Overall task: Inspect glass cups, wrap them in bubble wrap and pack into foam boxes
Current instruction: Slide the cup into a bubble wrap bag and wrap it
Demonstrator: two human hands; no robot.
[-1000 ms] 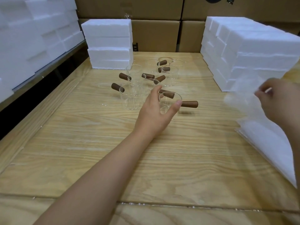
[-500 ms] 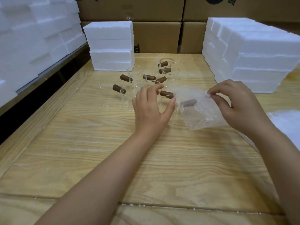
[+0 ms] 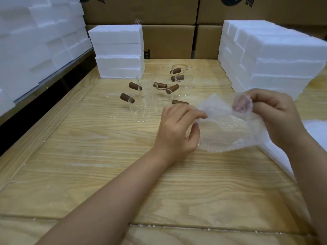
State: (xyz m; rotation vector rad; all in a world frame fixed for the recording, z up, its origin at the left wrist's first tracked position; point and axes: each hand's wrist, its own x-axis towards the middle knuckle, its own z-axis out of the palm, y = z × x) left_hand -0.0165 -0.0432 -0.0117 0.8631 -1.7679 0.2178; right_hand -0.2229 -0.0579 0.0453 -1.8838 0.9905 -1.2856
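A sheet of bubble wrap (image 3: 224,126) is stretched between both hands above the wooden table (image 3: 106,174). My left hand (image 3: 177,129) pinches its left edge and my right hand (image 3: 272,117) grips its upper right corner. Several clear glass cups (image 3: 141,106) with brown wooden handles stand clustered at the table's middle back, just beyond my left hand. One cup handle (image 3: 180,102) shows right behind my left hand; its glass is mostly hidden by the hand and the wrap.
Stacked white foam boxes (image 3: 118,52) stand at the back left, a larger foam stack (image 3: 276,59) at the right. More foam (image 3: 35,41) fills a shelf on the left. Cardboard boxes (image 3: 168,41) line the back. A white sheet pile (image 3: 276,151) lies at the right.
My right hand brought the bubble wrap from the right pile to the table's middle. My left hand left the nearest cup and took hold of the wrap's left edge.
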